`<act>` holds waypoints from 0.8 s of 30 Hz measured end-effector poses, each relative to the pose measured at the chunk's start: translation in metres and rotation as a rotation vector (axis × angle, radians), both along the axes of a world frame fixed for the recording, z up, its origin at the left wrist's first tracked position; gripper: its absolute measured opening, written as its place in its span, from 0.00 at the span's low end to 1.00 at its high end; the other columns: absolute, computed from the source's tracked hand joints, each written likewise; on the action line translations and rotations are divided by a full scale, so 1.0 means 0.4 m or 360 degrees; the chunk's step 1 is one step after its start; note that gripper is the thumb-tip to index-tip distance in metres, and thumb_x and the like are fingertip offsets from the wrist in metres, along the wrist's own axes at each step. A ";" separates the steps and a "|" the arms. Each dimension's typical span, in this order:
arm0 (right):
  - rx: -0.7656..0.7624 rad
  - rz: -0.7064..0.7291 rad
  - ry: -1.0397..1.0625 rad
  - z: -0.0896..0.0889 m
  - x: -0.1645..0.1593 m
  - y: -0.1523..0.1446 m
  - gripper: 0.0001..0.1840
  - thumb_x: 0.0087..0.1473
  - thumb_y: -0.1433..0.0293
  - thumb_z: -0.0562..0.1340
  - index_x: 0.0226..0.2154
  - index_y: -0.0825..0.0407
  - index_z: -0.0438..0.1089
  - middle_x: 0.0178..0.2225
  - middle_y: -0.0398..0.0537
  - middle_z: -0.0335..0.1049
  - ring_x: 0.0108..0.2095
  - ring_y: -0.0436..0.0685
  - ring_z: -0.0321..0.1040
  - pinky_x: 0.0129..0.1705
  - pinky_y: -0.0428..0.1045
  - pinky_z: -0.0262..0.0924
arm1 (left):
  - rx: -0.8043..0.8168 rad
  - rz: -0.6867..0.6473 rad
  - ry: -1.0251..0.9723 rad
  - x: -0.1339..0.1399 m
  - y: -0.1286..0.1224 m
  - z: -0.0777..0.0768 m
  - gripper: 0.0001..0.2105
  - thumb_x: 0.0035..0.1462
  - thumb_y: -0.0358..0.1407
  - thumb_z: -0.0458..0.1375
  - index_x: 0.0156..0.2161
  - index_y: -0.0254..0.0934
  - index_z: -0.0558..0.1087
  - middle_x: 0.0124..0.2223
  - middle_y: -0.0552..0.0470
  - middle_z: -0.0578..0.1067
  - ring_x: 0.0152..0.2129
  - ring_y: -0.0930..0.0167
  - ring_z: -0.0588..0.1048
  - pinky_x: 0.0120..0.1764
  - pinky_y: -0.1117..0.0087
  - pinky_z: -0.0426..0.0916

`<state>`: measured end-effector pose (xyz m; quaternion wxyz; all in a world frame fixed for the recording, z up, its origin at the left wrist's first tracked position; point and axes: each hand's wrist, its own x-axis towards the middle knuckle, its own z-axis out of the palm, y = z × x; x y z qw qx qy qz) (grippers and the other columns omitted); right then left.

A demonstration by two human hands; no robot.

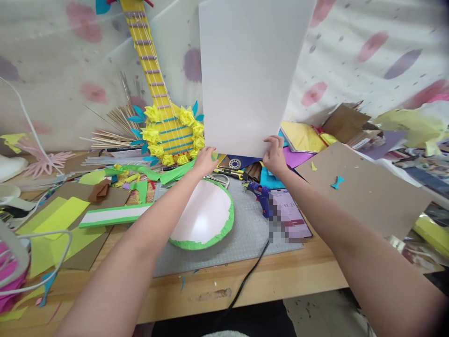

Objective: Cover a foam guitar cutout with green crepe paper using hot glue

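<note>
A large white board (252, 75) stands upright in front of me. My left hand (206, 161) has its fingers closed at the board's lower left edge. At the lower right corner, my right hand (275, 155) grips the same board, fingertips on its front face. Below my left forearm lies a round white piece with a green paper rim (226, 229), attached or adjoining a long green-edged white strip (112, 216); the forearm hides where they meet. Behind, a yellow paper guitar (175, 133) with yellow flowers and strings leans against the curtain.
On the grey cutting mat (224, 255) lie scissors (224, 179), a yellow utility knife (233, 173) and a blue glue gun (260, 196). A phone (289, 213) rests beside its cord. Cardboard (365, 187) is at right; yellow-green paper sheets (63, 215) and wooden sticks (119, 126) are at left.
</note>
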<state>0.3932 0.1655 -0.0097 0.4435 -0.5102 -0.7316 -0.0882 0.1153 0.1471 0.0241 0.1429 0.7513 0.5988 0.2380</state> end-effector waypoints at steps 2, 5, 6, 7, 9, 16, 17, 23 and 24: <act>-0.0079 -0.0062 -0.0006 -0.027 0.008 0.000 0.25 0.41 0.78 0.54 0.46 0.53 0.58 0.49 0.61 0.58 0.55 0.64 0.59 0.55 0.63 0.60 | 0.0000 0.0015 0.0031 -0.003 0.002 -0.012 0.26 0.53 0.31 0.55 0.59 0.31 0.65 0.62 0.41 0.64 0.59 0.61 0.62 0.62 0.63 0.55; -0.0295 -0.0058 -0.0063 -0.058 0.027 0.002 0.27 0.40 0.78 0.54 0.46 0.53 0.57 0.49 0.62 0.56 0.53 0.66 0.59 0.48 0.63 0.64 | -0.0044 -0.0006 0.0096 -0.013 0.005 -0.028 0.28 0.52 0.28 0.54 0.60 0.32 0.64 0.63 0.42 0.62 0.61 0.63 0.60 0.63 0.64 0.53; -0.0344 -0.0058 -0.0076 -0.066 0.032 0.002 0.27 0.40 0.78 0.54 0.47 0.53 0.57 0.49 0.62 0.55 0.52 0.67 0.59 0.46 0.62 0.65 | -0.0077 -0.0026 0.0117 -0.016 0.006 -0.032 0.29 0.51 0.27 0.54 0.61 0.31 0.63 0.64 0.42 0.61 0.62 0.63 0.59 0.64 0.65 0.53; -0.0371 -0.0069 -0.0078 -0.071 0.035 0.003 0.28 0.40 0.78 0.54 0.48 0.54 0.57 0.50 0.62 0.55 0.52 0.67 0.59 0.45 0.62 0.66 | -0.0117 -0.0052 0.0135 -0.019 0.006 -0.035 0.30 0.51 0.27 0.54 0.61 0.31 0.62 0.66 0.42 0.59 0.63 0.63 0.58 0.64 0.65 0.52; -0.0374 -0.0133 -0.0067 -0.079 0.037 0.002 0.28 0.42 0.78 0.53 0.49 0.54 0.57 0.50 0.63 0.54 0.52 0.67 0.58 0.44 0.61 0.66 | -0.0202 -0.0120 0.0165 -0.021 0.003 -0.037 0.31 0.51 0.26 0.54 0.63 0.30 0.60 0.68 0.42 0.55 0.64 0.65 0.54 0.65 0.66 0.49; -0.0303 -0.0446 -0.0218 -0.062 0.060 -0.010 0.18 0.51 0.71 0.54 0.46 0.54 0.63 0.48 0.62 0.62 0.52 0.68 0.57 0.55 0.65 0.54 | -0.0310 -0.0298 0.0189 -0.012 -0.005 -0.040 0.33 0.53 0.28 0.55 0.65 0.31 0.56 0.70 0.42 0.48 0.66 0.67 0.49 0.65 0.69 0.46; -0.0281 -0.0509 -0.0180 -0.054 0.075 -0.009 0.16 0.52 0.68 0.54 0.45 0.54 0.64 0.47 0.61 0.63 0.51 0.68 0.58 0.55 0.66 0.53 | -0.0284 -0.0301 0.0181 -0.012 -0.004 -0.041 0.32 0.53 0.28 0.55 0.64 0.32 0.57 0.69 0.42 0.49 0.66 0.67 0.50 0.65 0.68 0.47; -0.0259 -0.0887 0.0066 -0.029 0.215 0.027 0.20 0.47 0.66 0.58 0.44 0.57 0.64 0.46 0.65 0.64 0.51 0.72 0.56 0.53 0.68 0.51 | -0.0104 -0.0259 0.0072 -0.025 -0.020 -0.038 0.29 0.53 0.29 0.53 0.62 0.32 0.61 0.68 0.43 0.53 0.64 0.65 0.55 0.65 0.65 0.49; -0.0297 -0.0866 0.0036 -0.034 0.235 0.035 0.22 0.46 0.67 0.59 0.44 0.58 0.64 0.47 0.66 0.63 0.51 0.72 0.56 0.53 0.68 0.50 | -0.0085 -0.0251 0.0045 -0.029 -0.028 -0.035 0.29 0.53 0.28 0.53 0.62 0.33 0.62 0.68 0.44 0.54 0.64 0.65 0.56 0.64 0.64 0.50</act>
